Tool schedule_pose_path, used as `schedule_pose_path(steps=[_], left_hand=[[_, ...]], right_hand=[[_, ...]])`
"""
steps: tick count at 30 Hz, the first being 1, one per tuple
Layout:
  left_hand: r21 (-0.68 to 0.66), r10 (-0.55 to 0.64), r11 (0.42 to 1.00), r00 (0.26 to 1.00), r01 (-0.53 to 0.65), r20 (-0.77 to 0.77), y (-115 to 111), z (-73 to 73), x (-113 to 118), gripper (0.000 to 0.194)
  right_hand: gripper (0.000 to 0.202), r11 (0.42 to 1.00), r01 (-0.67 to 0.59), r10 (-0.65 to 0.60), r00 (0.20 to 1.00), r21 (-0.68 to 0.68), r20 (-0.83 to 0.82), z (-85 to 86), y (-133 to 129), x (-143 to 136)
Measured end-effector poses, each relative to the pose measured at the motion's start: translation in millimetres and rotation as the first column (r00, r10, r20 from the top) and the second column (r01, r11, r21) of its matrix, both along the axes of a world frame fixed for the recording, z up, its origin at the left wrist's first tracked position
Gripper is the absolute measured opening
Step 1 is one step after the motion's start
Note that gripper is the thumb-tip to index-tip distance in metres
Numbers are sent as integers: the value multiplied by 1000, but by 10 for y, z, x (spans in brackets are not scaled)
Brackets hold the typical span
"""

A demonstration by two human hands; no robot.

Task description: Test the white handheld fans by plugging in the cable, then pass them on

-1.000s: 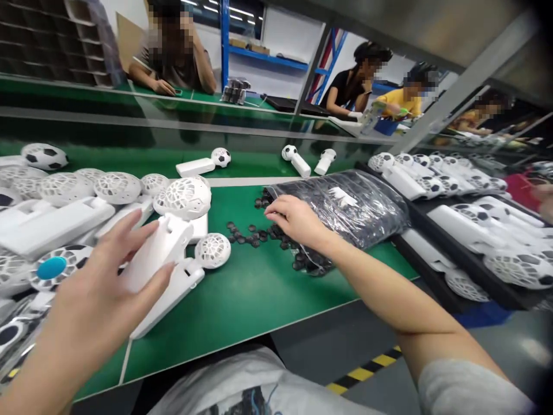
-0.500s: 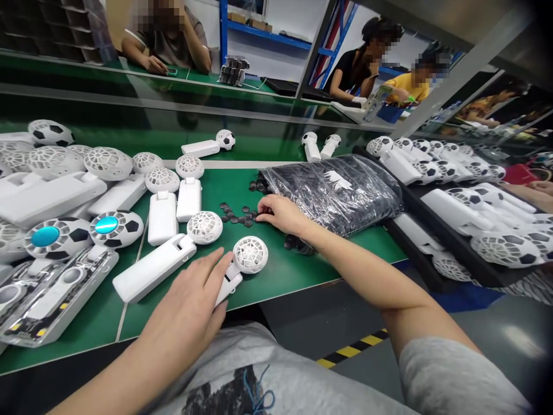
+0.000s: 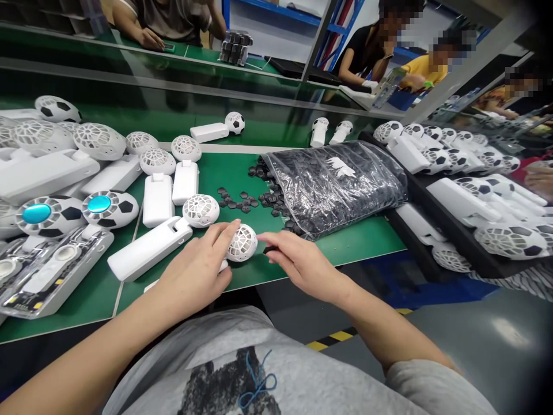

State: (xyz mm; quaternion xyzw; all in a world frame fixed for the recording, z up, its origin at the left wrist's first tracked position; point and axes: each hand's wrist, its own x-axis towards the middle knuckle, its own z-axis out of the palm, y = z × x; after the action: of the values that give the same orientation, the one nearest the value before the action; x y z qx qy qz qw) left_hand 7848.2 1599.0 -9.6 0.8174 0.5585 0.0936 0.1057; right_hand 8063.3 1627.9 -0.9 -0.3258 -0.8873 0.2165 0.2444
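My left hand (image 3: 199, 260) is closed around a white handheld fan with a round grille head (image 3: 242, 243); most of its handle is hidden under my palm. Just right of that head, my right hand (image 3: 298, 260) pinches a small black pentagon piece (image 3: 270, 249). Loose black pieces (image 3: 242, 203) lie scattered on the green table beyond my hands. More of them spill from the open end of a clear plastic bag (image 3: 341, 187) full of such pieces. Another all-white fan (image 3: 151, 249) lies left of my left hand.
White fans (image 3: 47, 164) are piled at the left, some with black patches like a football. Finished-looking patterned fans (image 3: 466, 158) sit in black trays (image 3: 458, 230) at the right. Several people (image 3: 173, 23) sit across the bench behind a rail.
My right hand has come back from the loose black pieces towards the fan head, now with a black piece between its fingers. My left hand still holds the fan.
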Motion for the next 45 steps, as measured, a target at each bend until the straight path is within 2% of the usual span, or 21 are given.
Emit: schedule_pose_path(steps=[3, 8, 11, 14, 17, 20, 24, 27, 30, 32, 35, 38, 40, 41, 43, 45], left_hand=[[27, 13, 1000, 999, -12, -43, 14, -20, 45, 69], [96, 2, 995, 988, 13, -153, 58, -38, 97, 71], [104, 12, 995, 983, 8, -185, 74, -29, 88, 71], [88, 25, 996, 992, -14, -127, 80, -18, 74, 77], [78, 21, 997, 999, -18, -37, 83, -17, 66, 72], [96, 16, 995, 1000, -18, 12, 86, -27, 56, 63], [89, 15, 996, 998, -21, 63, 89, -28, 47, 60], [60, 40, 997, 994, -46, 104, 97, -10, 56, 59], [10, 74, 997, 985, -76, 153, 120, 15, 66, 56], [-30, 91, 996, 977, -87, 190, 140, 32, 65, 52], [-68, 99, 994, 969, -86, 228, 151, 54, 61, 48], [-80, 75, 995, 978, -61, 195, 122, 63, 70, 51], [-68, 77, 995, 985, -67, 152, 93, 59, 85, 53], [-57, 85, 995, 987, -78, 133, 81, 54, 92, 51], [-40, 88, 996, 990, -84, 107, 65, 44, 103, 44], [-23, 55, 998, 994, -53, 90, 58, 31, 104, 38]], right_hand=[[19, 999, -10, 13, 998, 48, -65, -54, -66, -53], [10, 997, 70, -58, 968, 42, -242, -142, -128, -122], [4, 992, 127, -125, 944, -13, -305, -232, -134, -150], [5, 987, 116, -146, 933, -110, -329, -323, -113, -185], [4, 982, 143, -180, 918, -127, -353, -366, -77, -229], [5, 973, 161, -210, 909, -163, -361, -351, -41, -257], [8, 965, 103, -184, 921, -242, -343, -287, 5, -259], [13, 936, 84, -205, 918, -341, -339, -250, 45, -264], [28, 881, 47, -236, 907, -470, -350, -259, 58, -282], [35, 867, 60, -260, 902, -495, -346, -284, 53, -283], [36, 877, 89, -258, 915, -472, -308, -307, 113, -247], [21, 908, 57, -173, 953, -415, -248, -280, 355, -212], [8, 960, 148, -190, 968, -239, -162, -252, 594, -227], [8, 966, 225, -238, 966, -124, -97, -243, 717, -247], [9, 942, 331, -334, 941, 50, 61, -241, 933, -300], [10, 928, 359, -372, 908, 98, 192, -253, 1083, -346]])
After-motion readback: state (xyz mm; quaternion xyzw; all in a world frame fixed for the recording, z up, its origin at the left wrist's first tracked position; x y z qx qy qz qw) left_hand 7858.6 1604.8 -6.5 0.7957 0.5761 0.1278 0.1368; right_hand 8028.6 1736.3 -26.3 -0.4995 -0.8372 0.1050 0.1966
